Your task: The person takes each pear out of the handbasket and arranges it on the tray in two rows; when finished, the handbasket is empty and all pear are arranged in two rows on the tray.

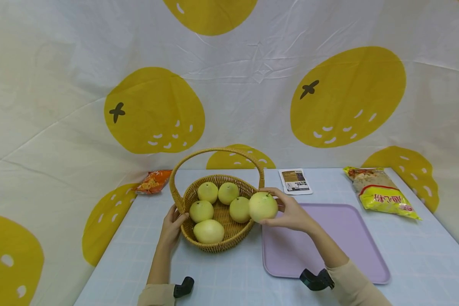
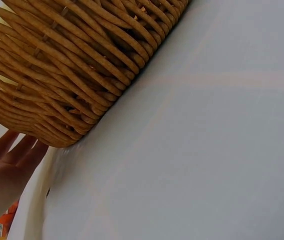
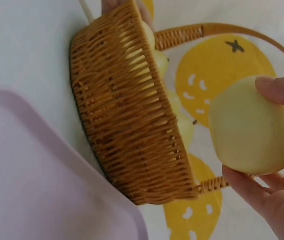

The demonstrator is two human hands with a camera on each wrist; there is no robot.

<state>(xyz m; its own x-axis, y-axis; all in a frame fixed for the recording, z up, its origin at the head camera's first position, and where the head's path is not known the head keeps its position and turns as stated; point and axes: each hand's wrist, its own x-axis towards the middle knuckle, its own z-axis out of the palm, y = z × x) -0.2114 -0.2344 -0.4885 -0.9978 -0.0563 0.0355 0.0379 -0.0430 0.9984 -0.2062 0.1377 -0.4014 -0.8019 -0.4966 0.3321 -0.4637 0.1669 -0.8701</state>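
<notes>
1. Right wrist view shows the round pale fruit (image 3: 254,125) held in the air, just above the basket's rim; in the head view it covers part of the right edge.
2. This fruit will probably be firm, somewhat heavy and rather smooth, so it may slip or bruise if it is pressed hard. It seems best to take it around the widest part, and not by the short stem (image 1: 268,194).
3. The right hand (image 1: 288,214) does so: the thumb is on one side, the fingers are on the opposite side, pinching the fruit.
4. The wicker basket (image 1: 214,247) holds five similar fruits (image 1: 202,211). It looks stiff and light; its handle (image 1: 217,149) or rim should offer a good hold.
5. The left hand (image 1: 171,224) touches the basket's left side, its fingers rather straight and slightly spread.
6. Beside the basket lies a purple tray (image 1: 352,250). Farther away are an orange packet (image 1: 153,182), a white sachet (image 1: 296,182) and a yellow bag (image 1: 382,193).
</notes>
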